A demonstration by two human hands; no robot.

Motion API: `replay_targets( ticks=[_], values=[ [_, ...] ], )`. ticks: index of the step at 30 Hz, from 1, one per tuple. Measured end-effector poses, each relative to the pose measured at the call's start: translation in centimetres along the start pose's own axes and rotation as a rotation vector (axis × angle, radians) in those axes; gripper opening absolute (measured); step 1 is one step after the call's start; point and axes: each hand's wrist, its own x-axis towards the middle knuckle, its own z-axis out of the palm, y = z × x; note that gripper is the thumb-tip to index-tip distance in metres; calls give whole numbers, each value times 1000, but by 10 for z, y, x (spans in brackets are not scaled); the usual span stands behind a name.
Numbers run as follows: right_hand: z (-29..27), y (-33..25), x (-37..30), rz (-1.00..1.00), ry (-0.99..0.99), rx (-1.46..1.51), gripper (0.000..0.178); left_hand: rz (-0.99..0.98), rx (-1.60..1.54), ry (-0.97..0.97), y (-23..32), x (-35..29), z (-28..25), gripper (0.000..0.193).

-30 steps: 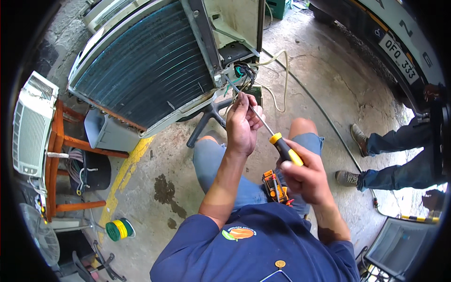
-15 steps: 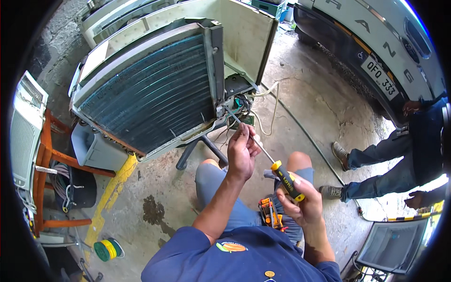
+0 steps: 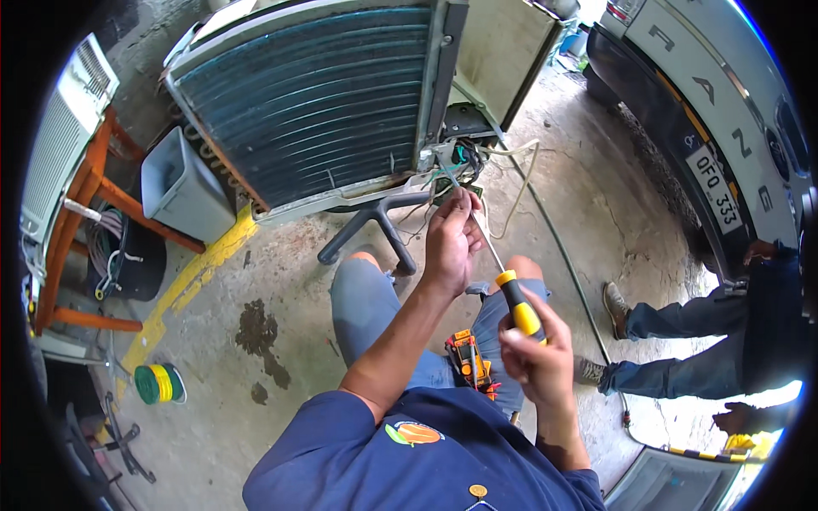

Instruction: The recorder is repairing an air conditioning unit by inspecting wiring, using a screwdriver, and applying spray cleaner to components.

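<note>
Screwdriver [image 3: 519, 305] sits in right hand [image 3: 544, 351], cables [image 3: 109, 228] in black bucket [image 3: 146, 266].

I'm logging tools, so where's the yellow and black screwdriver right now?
In the head view, the screwdriver is right of centre, its handle in the right hand and its shaft at the left hand, below the finned coil.

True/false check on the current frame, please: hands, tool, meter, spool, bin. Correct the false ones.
1. The right hand grips the handle of the screwdriver. True.
2. The left hand is empty. False: the left hand's fingers hold the screwdriver's shaft.
3. A green-and-yellow spool sits on the floor. True.
4. The orange meter is on the floor too. False: the orange meter lies in the person's lap.
5. The grey bin is right of the finned coil. False: the grey bin is left of it.
</note>
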Motion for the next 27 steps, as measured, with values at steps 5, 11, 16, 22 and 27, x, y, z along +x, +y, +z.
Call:
replay_targets(
  ticks=[5,11,16,22,27],
  values=[
    [-5,-1,2,115,-5,105,65,-38,3,-38,0,-7,3,25],
    [-16,-2,-1,671,-35,1312,59,-8,9,-16,2,-8,7,24],
    [10,11,-8,494,53,829,59,-21,3,2,0,-11,9,23],
    [-12,9,-3,642,6,1569,57,-3,13,-18,-5,-5,2,20],
    [2,8,-4,305,99,859,55,-8,31,15,-3,-10,10,19]
  ],
)
